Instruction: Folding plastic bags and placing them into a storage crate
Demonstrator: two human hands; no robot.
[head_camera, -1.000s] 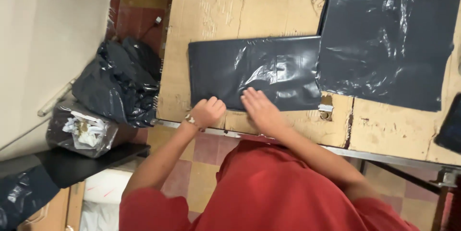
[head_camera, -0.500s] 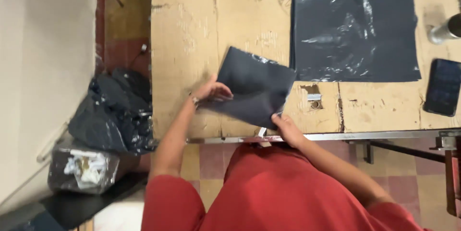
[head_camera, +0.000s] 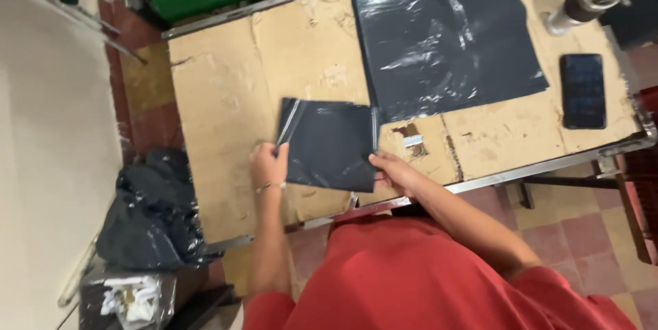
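My left hand (head_camera: 269, 164) and right hand (head_camera: 392, 171) pinched the folded black plastic bag (head_camera: 329, 143) by opposite edges — taut, flat on the cardboard-covered bench (head_camera: 226, 97).

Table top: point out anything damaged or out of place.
The cardboard cover is torn and gouged beside the folded black bag, near the right hand. The left hand pinches the bag's other edge.

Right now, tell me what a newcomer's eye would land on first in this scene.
First, the folded black plastic bag at the middle of the cardboard-covered table, with the left hand at its left edge and the right hand at its lower right corner. Next, the large glossy black plastic sheet spread flat beyond it. Then the dark phone and metal cylinder at the table's right end.
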